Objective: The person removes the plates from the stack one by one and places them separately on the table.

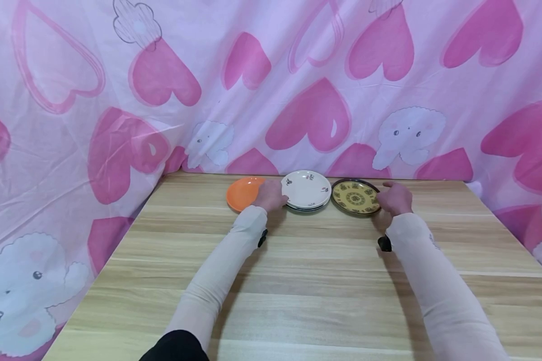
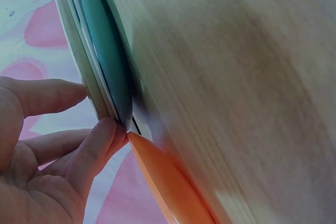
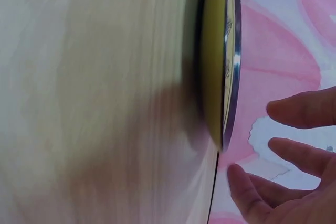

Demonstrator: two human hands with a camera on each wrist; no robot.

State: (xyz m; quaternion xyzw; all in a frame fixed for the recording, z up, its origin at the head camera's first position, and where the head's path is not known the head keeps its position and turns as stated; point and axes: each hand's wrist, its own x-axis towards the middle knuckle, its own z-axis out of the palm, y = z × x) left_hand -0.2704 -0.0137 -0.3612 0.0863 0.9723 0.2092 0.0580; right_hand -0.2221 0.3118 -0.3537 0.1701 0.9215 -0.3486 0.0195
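Note:
In the head view, a stack of white plates with small dark prints stands at the far middle of the table. My left hand is at its left edge. The left wrist view shows my thumb at the upper rim and fingertips at the side of the stack; a teal plate lies lowest. An orange plate is just left of that hand. My right hand is beside a yellow patterned plate with a dark rim. In the right wrist view its spread fingers are apart from the plate.
The plates stand in a row near the back edge of the wooden table. Behind it hangs a pink curtain with hearts, which also runs along the left and right sides.

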